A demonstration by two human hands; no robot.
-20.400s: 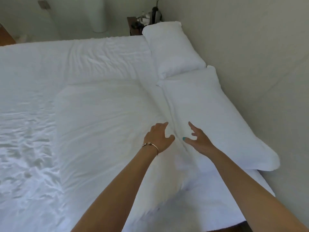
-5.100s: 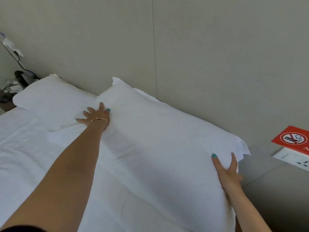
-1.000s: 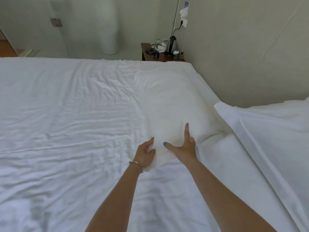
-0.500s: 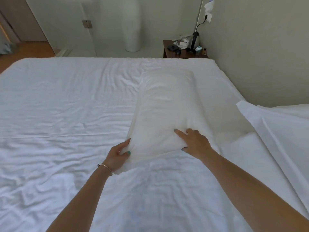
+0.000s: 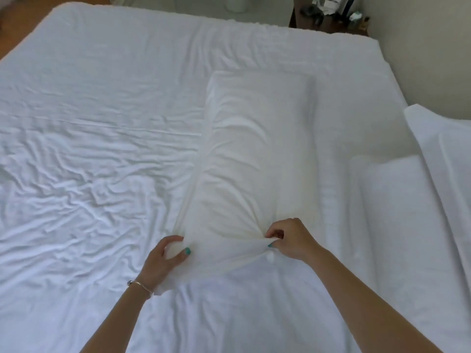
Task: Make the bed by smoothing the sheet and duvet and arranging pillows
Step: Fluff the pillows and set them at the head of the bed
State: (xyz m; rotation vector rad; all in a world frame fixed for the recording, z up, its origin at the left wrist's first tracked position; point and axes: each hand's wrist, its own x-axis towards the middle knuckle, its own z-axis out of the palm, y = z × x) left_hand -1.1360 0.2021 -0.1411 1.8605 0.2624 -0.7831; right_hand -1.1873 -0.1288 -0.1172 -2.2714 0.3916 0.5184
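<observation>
A long white pillow [image 5: 257,149] lies lengthwise on the wrinkled white sheet [image 5: 89,161], right of the bed's middle. My left hand [image 5: 165,261], with a thin bracelet at the wrist, grips the pillow's near left corner. My right hand [image 5: 288,238] pinches the pillowcase fabric at the near right corner, and the cloth is stretched taut between both hands. A second white pillow [image 5: 443,159] lies at the right edge, with a folded white layer [image 5: 397,212] beside it.
A dark wooden nightstand [image 5: 328,19] with small items stands past the bed's far right corner. The pale wall [image 5: 420,42] runs along the right side. Wooden floor [image 5: 23,26] shows at the far left.
My hands have drawn the pillow's near end toward me. The right hand went from resting flat on the pillow to pinching its case, and the left hand now grips the corner tighter.
</observation>
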